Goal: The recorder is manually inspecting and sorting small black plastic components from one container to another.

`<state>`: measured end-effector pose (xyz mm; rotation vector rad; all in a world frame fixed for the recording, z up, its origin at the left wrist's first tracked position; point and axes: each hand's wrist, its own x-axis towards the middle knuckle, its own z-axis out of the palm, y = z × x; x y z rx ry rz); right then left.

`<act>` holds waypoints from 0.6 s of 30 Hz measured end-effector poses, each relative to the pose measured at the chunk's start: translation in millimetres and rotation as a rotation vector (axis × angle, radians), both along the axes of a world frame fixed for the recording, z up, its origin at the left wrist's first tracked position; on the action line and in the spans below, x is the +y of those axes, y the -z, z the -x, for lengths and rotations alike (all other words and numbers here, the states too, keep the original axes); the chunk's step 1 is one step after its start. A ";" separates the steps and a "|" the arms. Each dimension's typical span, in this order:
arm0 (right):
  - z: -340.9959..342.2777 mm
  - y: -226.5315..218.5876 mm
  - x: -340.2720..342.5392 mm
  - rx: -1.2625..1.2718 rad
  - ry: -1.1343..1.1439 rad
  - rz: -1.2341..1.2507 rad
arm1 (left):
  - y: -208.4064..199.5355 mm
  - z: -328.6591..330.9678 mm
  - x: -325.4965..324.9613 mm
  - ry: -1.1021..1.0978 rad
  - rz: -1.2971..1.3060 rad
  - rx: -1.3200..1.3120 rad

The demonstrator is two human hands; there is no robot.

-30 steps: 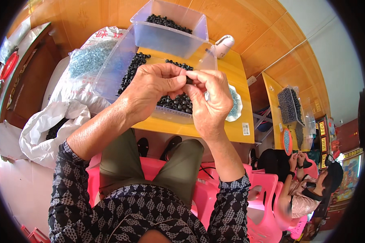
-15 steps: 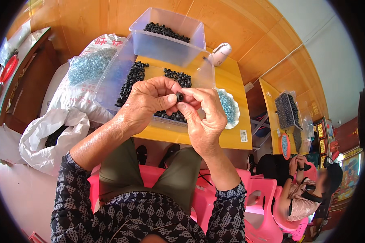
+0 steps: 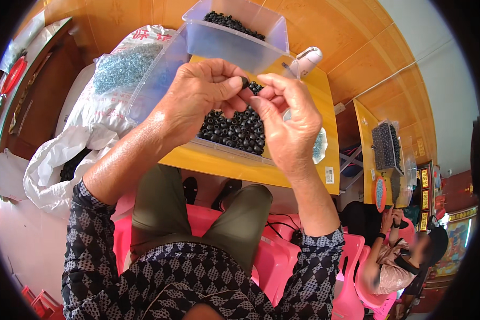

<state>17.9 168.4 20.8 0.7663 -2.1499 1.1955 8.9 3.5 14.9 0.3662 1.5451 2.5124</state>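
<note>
Between the thumb and index finger of my left hand (image 3: 194, 104) is a small round black bead-like piece (image 3: 245, 82). My right hand (image 3: 293, 125) is just to its right, thumb and fingers curled toward each other. Whatever its fingertips hold, if anything, is too small to make out. Both hands are raised over a clear plastic tub (image 3: 232, 146) on the yellow table, with many loose black pieces (image 3: 234, 130) in it. Part of that tub is hidden behind my hands. Partly covered by my right hand, a white scalloped dish (image 3: 323, 153) holds light-blue clear pieces (image 3: 318, 144).
A second clear tub (image 3: 240, 48) with black pieces stands behind, near a white device (image 3: 308, 61). Left are a bag of light-blue pieces (image 3: 124, 69) on a white sack and an open white bag (image 3: 42, 170). At right, a person (image 3: 392, 266) sits by another table (image 3: 365, 141).
Both hands have risen away from me in the view and drawn slightly apart. The black bead-like piece, earlier between both hands' fingertips, is now in the left fingers only. The view has shifted slightly.
</note>
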 end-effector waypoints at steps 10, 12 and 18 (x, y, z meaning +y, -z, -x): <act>71.3 35.5 41.6 -0.761 -0.150 -0.373 | 20.1 -3.0 -13.3 -0.027 0.062 -0.028; 70.7 34.4 33.9 -0.852 -0.283 -0.507 | 20.2 -4.2 -16.5 -0.013 0.087 -0.033; 54.1 34.9 9.7 -0.923 -0.515 -0.934 | 20.1 0.6 -15.7 -0.008 0.098 -0.051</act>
